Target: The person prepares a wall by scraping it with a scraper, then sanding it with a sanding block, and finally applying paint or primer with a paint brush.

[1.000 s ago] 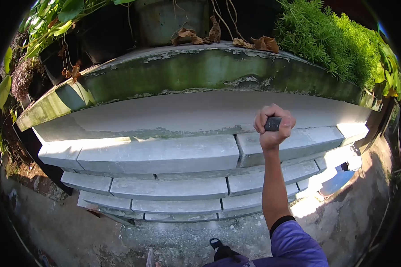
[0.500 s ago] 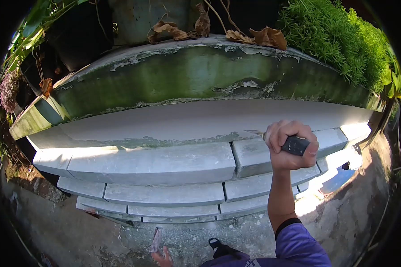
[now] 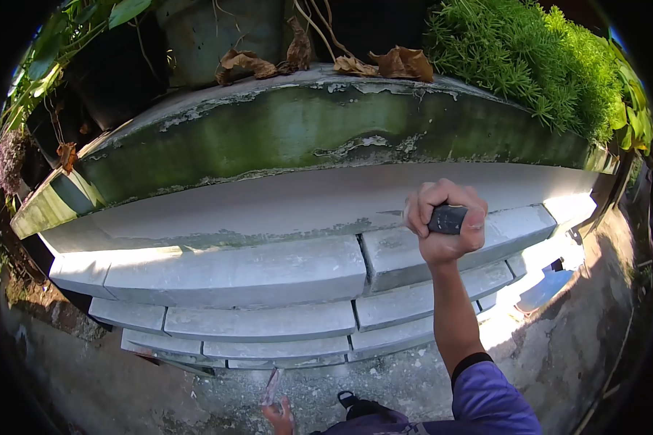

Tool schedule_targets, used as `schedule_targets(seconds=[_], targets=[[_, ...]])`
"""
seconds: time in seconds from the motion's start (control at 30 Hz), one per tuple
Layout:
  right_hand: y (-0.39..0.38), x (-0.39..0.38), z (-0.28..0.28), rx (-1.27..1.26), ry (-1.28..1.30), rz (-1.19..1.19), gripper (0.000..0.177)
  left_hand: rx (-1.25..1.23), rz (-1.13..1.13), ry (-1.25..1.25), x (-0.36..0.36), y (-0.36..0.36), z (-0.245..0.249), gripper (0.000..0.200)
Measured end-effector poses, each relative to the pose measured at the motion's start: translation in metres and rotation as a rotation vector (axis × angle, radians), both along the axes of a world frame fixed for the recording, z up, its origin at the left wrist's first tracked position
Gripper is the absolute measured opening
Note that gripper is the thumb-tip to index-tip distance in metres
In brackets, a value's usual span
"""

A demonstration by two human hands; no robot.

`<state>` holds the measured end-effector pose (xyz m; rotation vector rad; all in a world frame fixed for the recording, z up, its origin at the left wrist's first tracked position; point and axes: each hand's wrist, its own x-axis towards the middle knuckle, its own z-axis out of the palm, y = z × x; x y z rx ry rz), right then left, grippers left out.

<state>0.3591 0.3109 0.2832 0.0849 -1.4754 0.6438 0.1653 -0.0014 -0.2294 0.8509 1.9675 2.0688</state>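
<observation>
My right hand (image 3: 450,225) is closed around the dark handle (image 3: 448,220) of a trowel-like tool. Its thin metal blade (image 3: 393,212) barely shows past my knuckles, close to the smooth grey wall face (image 3: 283,206). That face has a rough greenish strip low down, just above the top row of pale blocks (image 3: 239,272). At the bottom edge, my left hand (image 3: 278,417) is partly visible, next to a narrow flat piece (image 3: 270,388) with pale, pinkish smears. The fingers seem to hold this piece, though their grip is mostly out of view.
Above the wall face juts a mossy ledge (image 3: 268,130) with peeling paint, bearing dry leaves (image 3: 403,64), pots (image 3: 210,43) and a bushy green plant (image 3: 522,65). Pale blocks step down toward the concrete floor (image 3: 225,395). A blue object (image 3: 544,290) lies at the right.
My right hand has shifted a little left and up along the wall, and less of the blade shows. My left hand and its flat piece have moved slightly right. The camera view has shifted too.
</observation>
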Motion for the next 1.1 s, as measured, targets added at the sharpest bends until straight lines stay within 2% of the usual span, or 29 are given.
schedule_targets(seconds=[0.1,0.2,0.3,0.33,0.4,0.5,0.53,0.57,0.6,0.63,0.7,0.73,0.8,0.87,0.9,0.93,0.97,1.0,1.03,1.1], targets=[[0.011,0.009,-0.005,-0.09,0.118,0.185,0.073,-0.022,-0.015,-0.009,-0.001,-0.007,0.009,0.046],[0.014,-0.008,-0.014,-0.099,0.017,-0.083,0.073,-0.047,-0.023,-0.02,-0.008,-0.024,0.019,0.047],[-0.014,0.023,-0.041,0.023,0.285,-0.05,0.069,-0.09,-0.018,-0.053,-0.016,-0.058,0.027,0.047],[-0.024,0.035,-0.059,0.045,0.367,0.03,0.065,-0.108,-0.015,-0.071,-0.018,-0.07,0.03,0.047],[-0.062,0.053,-0.096,0.079,0.384,-0.238,0.048,-0.143,-0.003,-0.12,-0.022,-0.097,0.031,0.047],[-0.121,0.09,-0.168,0.114,0.277,-0.618,0.029,-0.178,0.026,-0.214,-0.022,-0.126,0.03,0.048],[-0.145,0.103,-0.199,0.01,0.128,-0.702,0.03,-0.178,0.033,-0.238,-0.023,-0.132,0.031,0.048],[-0.165,0.118,-0.229,0.036,-0.087,-0.883,0.029,-0.168,0.029,-0.252,-0.025,-0.134,0.033,0.048],[-0.191,0.128,-0.253,-0.059,-0.233,-0.891,0.025,-0.173,0.01,-0.235,-0.028,-0.134,0.036,0.048],[-0.217,0.137,-0.276,-0.156,-0.377,-0.894,0.023,-0.183,-0.015,-0.184,-0.034,-0.13,0.039,0.048],[-0.267,0.158,-0.318,-0.414,-0.495,-0.886,0.024,-0.279,-0.077,0.178,-0.061,-0.103,0.051,0.049],[-0.287,0.169,-0.331,-0.483,-0.507,-0.903,0.026,-0.299,-0.082,0.301,-0.061,-0.082,0.099,0.049],[-0.317,0.188,-0.35,-0.618,-0.532,-0.934,0.029,0.055,-0.092,0.47,-0.066,-0.029,0.167,0.045],[-0.325,0.2,-0.357,-0.632,-0.521,-0.951,0.029,0.39,-0.217,0.749,-0.048,0.025,0.299,0.048],[-0.328,0.207,-0.359,-0.64,-0.521,-0.956,0.029,0.444,-0.203,0.818,-0.057,0.051,0.307,0.049],[-0.324,0.21,-0.359,-0.63,-0.508,-0.952,0.028,0.409,-0.246,0.891,-0.045,0.068,0.353,0.048],[-0.316,0.21,-0.355,-0.618,-0.493,-0.946,0.027,0.399,-0.244,0.895,-0.039,0.093,0.37,0.046],[-0.308,0.212,-0.352,-0.603,-0.475,-0.939,0.026,0.282,-0.24,0.943,-0.028,0.112,0.391,0.047],[-0.3,0.215,-0.35,-0.592,-0.468,-0.917,0.026,0.167,-0.231,0.99,-0.016,0.128,0.408,0.049],[-0.28,0.222,-0.346,-0.57,-0.455,-0.871,0.026,-0.07,-0.138,1.125,0.003,0.163,0.409,0.055]])
